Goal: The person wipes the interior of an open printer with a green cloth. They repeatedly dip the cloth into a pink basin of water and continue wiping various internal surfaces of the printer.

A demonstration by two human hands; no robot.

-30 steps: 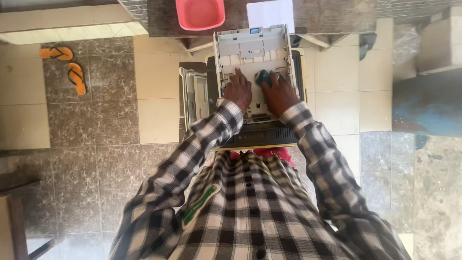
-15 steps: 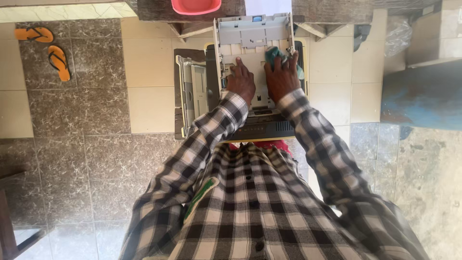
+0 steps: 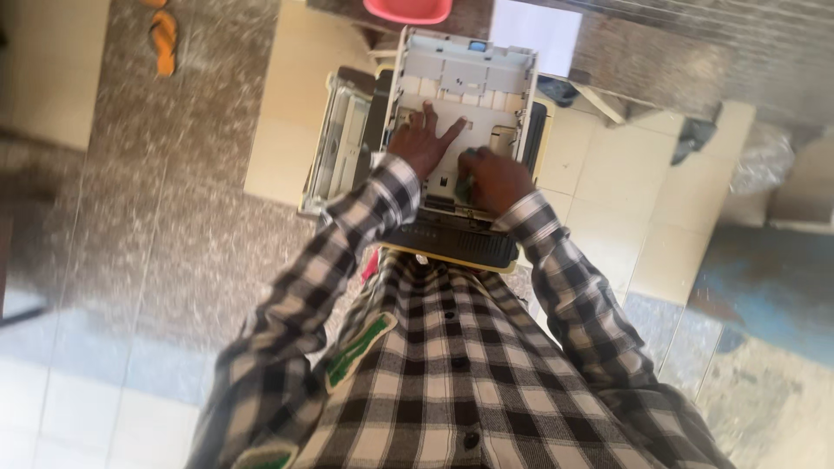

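Observation:
A cream plastic printer tray [image 3: 460,74] lies on top of a printer [image 3: 452,239] on the tiled floor in front of me. My left hand [image 3: 423,142] rests flat on the tray's floor with its fingers spread. Beside it, my right hand [image 3: 493,180] presses a teal cloth [image 3: 467,184] against the tray's near part; the hand hides most of the cloth. Both arms wear a black-and-white checked shirt.
A second cream tray part [image 3: 334,148] lies left of the printer. A pink basin [image 3: 408,9] and a white sheet [image 3: 537,28] sit beyond the tray. An orange sandal [image 3: 162,39] lies far left. A blue patch [image 3: 773,287] marks the floor at the right.
My right hand has drawn the cloth from the tray's far right corner back toward me. The left hand's fingers have spread. The view has tilted and shifted.

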